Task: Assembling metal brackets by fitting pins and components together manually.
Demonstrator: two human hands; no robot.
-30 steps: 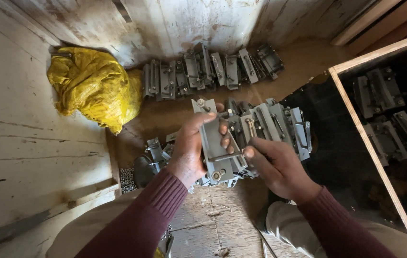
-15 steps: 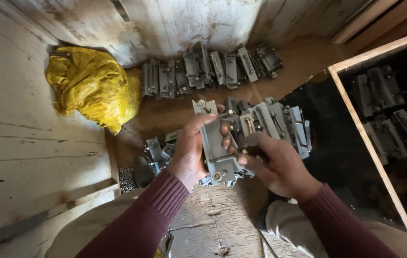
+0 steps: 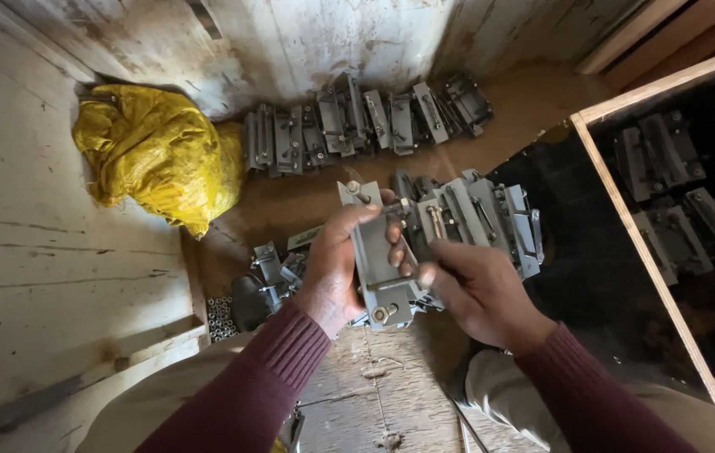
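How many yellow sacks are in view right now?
1. The crumpled yellow woven plastic sack lies on the floor at upper left, against the whitewashed wall, just left of the back row of grey metal brackets. Nothing suggests another, though the frame edges hide some floor.

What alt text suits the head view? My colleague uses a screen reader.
Two hands hold a grey metal bracket: left hand grips it, right hand touches its edge. Rows of similar brackets and a yellow sack lie beyond.

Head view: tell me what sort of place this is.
Probably a rough workshop or storeroom: rows of grey metal brackets line a stained wall, a yellow sack lies in the corner, and a wood-framed bin holds more parts.
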